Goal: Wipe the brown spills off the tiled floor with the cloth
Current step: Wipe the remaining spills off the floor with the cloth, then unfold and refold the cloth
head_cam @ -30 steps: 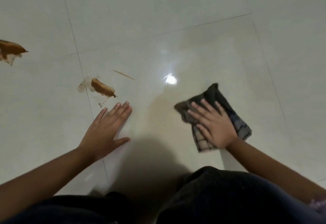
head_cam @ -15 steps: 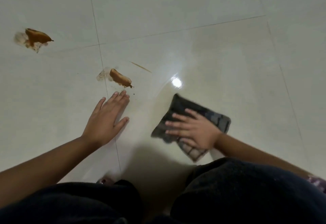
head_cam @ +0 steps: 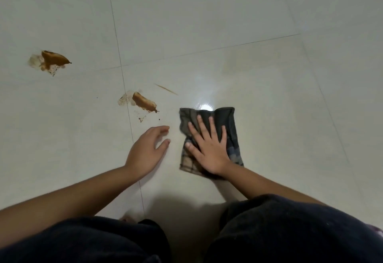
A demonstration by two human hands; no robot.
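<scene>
Cloth: Your dark checked cloth point(head_cam: 227, 116) lies flat on the pale tiled floor point(head_cam: 259, 35), a bit right of the middle of the view.
Right hand: Your right hand point(head_cam: 209, 149) lies flat on top of the cloth. Your fingers point(head_cam: 211, 124) are straight and spread apart, pointing to 12 o'clock. Cloth shows past them at the top, left and right.
Left hand: Your left hand point(head_cam: 145, 153) is at 9 o'clock from the cloth, close by but not touching it. Its fingers are loosely bent and hold nothing. The thumb sticks out to the side.
Near spill: A brown spill point(head_cam: 144, 103) sits at 10 o'clock from the cloth, near it, with small dots just below it.
Far spill: A bigger brown spill point(head_cam: 52, 59) is further out at 10 o'clock, well apart from the cloth.
Thin streak: A thin brown line point(head_cam: 165, 89) lies at 11 o'clock from the cloth.
Light: A bright shiny spot point(head_cam: 205, 106) sits at the cloth's top edge.
Hard to see: Your right hand hides the middle of the cloth. The left fingertips are blurry, so you cannot tell if they touch the floor. Your dark trousers point(head_cam: 279, 231) are cut off at 6 o'clock.
</scene>
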